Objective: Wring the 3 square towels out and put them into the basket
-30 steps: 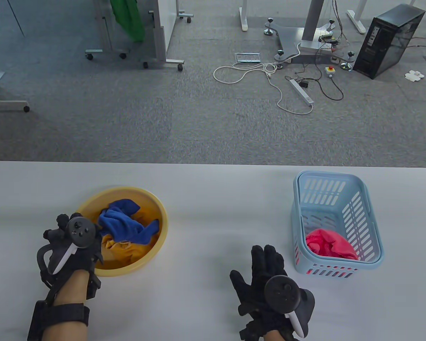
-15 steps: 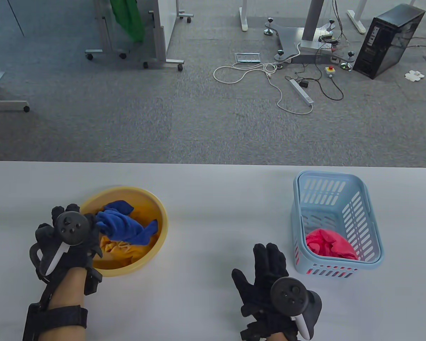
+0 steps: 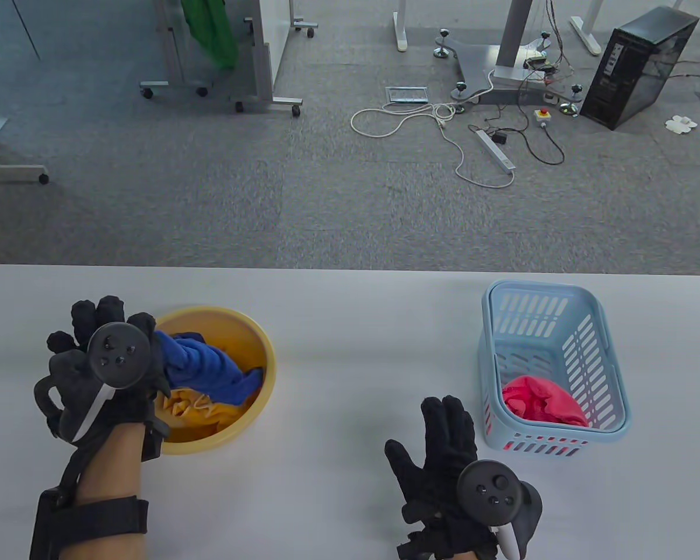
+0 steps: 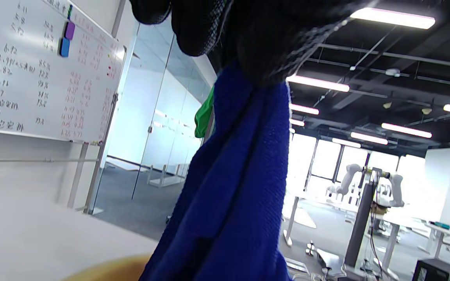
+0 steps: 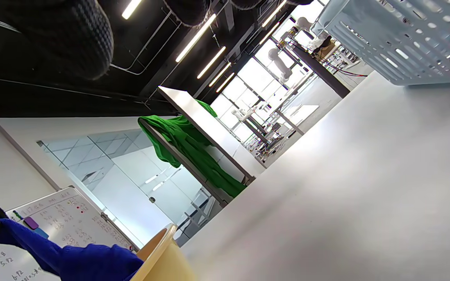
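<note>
At the left of the white table (image 3: 350, 326), the left hand (image 3: 102, 373) is raised over the near-left rim of the yellow basin (image 3: 265, 356), its back and tracker turned up toward the table camera, knuckles pointing away from the person. Its fingers are curled tight around one end of the blue towel (image 3: 207, 373); the left wrist view shows that cloth hanging straight down from the gloved grip (the far end trails back into the basin, draped over the yellow towel (image 3: 195, 411) lying in the bottom). The forearm comes in from the bottom edge at a slight lean to the left, strapped at the wrist.

The right hand (image 3: 443, 461) holds nothing. It sits low over the table near the bottom edge, palm down, fingers straight and close together pointing away from the person, thumb spread out to the left. Whether the palm touches the tabletop cannot be told. It lies well apart from the left hand, just left of the near corner of the light blue basket (image 3: 609, 373).

Inside that basket, against its near wall, lies the crumpled red towel (image 3: 542, 402). The basket stands upright at the right of the table, well apart from the basin.
</note>
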{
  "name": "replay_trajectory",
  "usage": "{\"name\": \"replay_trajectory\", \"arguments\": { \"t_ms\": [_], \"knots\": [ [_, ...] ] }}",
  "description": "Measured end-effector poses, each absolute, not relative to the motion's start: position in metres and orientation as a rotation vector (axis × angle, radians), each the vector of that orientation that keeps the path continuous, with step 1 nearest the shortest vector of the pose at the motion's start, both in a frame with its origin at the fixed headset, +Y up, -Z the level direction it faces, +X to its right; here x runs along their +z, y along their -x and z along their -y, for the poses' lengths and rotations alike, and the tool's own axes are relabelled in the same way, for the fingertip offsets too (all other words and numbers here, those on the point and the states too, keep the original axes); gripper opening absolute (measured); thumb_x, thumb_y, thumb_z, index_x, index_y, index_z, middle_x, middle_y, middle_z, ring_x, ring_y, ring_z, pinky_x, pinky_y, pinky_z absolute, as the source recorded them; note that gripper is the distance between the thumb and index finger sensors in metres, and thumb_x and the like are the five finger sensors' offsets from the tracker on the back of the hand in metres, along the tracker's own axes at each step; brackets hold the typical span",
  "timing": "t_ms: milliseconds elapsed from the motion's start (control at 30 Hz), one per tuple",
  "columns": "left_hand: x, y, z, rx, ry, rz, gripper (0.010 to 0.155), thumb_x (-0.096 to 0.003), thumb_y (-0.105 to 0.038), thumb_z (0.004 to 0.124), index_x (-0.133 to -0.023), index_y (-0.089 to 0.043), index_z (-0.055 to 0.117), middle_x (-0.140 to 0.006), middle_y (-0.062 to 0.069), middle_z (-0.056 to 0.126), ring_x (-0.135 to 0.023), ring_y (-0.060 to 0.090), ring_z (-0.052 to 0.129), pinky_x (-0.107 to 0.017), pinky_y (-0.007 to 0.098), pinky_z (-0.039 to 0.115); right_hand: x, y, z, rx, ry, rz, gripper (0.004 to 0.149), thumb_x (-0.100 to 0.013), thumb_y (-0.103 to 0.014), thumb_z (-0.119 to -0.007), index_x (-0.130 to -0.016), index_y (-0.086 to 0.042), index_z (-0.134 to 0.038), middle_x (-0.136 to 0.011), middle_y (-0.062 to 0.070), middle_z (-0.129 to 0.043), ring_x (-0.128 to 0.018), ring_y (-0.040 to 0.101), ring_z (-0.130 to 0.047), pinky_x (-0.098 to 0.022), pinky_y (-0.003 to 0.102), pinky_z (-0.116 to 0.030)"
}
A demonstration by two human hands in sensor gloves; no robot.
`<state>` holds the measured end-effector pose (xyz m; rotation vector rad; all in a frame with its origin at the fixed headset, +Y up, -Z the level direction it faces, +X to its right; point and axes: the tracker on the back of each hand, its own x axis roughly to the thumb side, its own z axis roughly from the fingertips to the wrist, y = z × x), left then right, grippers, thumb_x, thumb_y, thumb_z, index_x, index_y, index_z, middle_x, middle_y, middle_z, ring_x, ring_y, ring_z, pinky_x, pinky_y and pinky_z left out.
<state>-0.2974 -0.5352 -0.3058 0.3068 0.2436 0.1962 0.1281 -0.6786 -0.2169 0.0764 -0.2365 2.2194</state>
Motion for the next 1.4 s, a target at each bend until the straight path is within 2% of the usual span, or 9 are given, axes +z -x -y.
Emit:
{"name": "replay_trajectory", "arguments": {
  "t_ms": [367, 433, 567, 733, 1167, 1233, 1400],
  "knots": [
    [-0.297, 0.285, 0.478, 0.466, -0.463, -0.225, 0.039, -0.0543, -0.031, 0.084, -0.093, -0.023, 0.084, -0.114, 0.014, 0.066, -0.105, 0.046, 0.063, -0.069, 0.072, 0.051, -0.217, -0.128, 0.679, 2.209, -0.080, 0.221, 0.090, -0.054, -0.056, -0.083, -0.115, -0.012, -0.035, -0.116, 0.026, -0.021, -0.102, 0.061, -0.022, -0.070, 0.079, -0.029],
    [-0.295, 0.283, 0.473, 0.536, -0.518, -0.199, 0.039, -0.0541, -0.031, 0.084, -0.092, -0.022, 0.084, -0.111, 0.014, 0.071, -0.101, 0.045, 0.071, -0.067, 0.071, 0.055, -0.217, -0.128, 0.680, 2.210, -0.081, 0.219, 0.090, -0.054, -0.056, -0.083, -0.115, -0.011, -0.035, -0.116, 0.026, -0.021, -0.102, 0.061, -0.022, -0.070, 0.079, -0.029],
    [-0.290, 0.279, 0.462, 0.727, -0.615, -0.172, 0.039, -0.0546, -0.031, 0.083, -0.093, -0.022, 0.083, -0.108, 0.014, 0.074, -0.097, 0.044, 0.075, -0.067, 0.070, 0.056, -0.217, -0.128, 0.680, 2.203, -0.081, 0.211, 0.090, -0.054, -0.056, -0.083, -0.116, -0.011, -0.034, -0.116, 0.027, -0.020, -0.102, 0.061, -0.022, -0.070, 0.079, -0.029],
    [-0.286, 0.273, 0.452, 0.866, -0.656, -0.128, 0.039, -0.0549, -0.032, 0.082, -0.093, -0.023, 0.083, -0.107, 0.014, 0.075, -0.096, 0.044, 0.077, -0.067, 0.070, 0.057, -0.217, -0.128, 0.681, 2.200, -0.080, 0.209, 0.090, -0.054, -0.056, -0.083, -0.116, -0.011, -0.034, -0.116, 0.027, -0.020, -0.102, 0.061, -0.022, -0.070, 0.079, -0.029],
    [-0.278, 0.239, 0.423, 1.171, -0.722, 0.111, 0.039, -0.0552, -0.036, 0.080, -0.094, -0.027, 0.081, -0.107, 0.010, 0.076, -0.098, 0.041, 0.076, -0.068, 0.069, 0.057, -0.218, -0.128, 0.681, 2.177, -0.084, 0.203, 0.091, -0.054, -0.057, -0.083, -0.116, -0.012, -0.033, -0.116, 0.027, -0.020, -0.102, 0.061, -0.022, -0.070, 0.079, -0.029],
    [-0.278, 0.232, 0.420, 1.252, -0.749, 0.167, 0.039, -0.0551, -0.036, 0.080, -0.093, -0.027, 0.081, -0.107, 0.010, 0.076, -0.098, 0.041, 0.075, -0.069, 0.069, 0.055, -0.218, -0.127, 0.682, 2.132, -0.154, 0.220, 0.094, -0.053, -0.062, -0.081, -0.116, -0.013, -0.031, -0.116, 0.027, -0.020, -0.102, 0.060, -0.022, -0.070, 0.079, -0.030],
    [-0.276, 0.211, 0.413, 1.347, -0.711, 0.292, 0.040, -0.0554, -0.036, 0.080, -0.094, -0.027, 0.080, -0.107, 0.009, 0.075, -0.099, 0.040, 0.074, -0.069, 0.069, 0.054, -0.217, -0.122, 0.681, 2.050, -0.224, 0.205, 0.105, -0.049, -0.068, -0.082, -0.116, -0.014, -0.021, -0.116, 0.027, -0.016, -0.103, 0.060, -0.019, -0.070, 0.080, -0.029]
  ]
}}
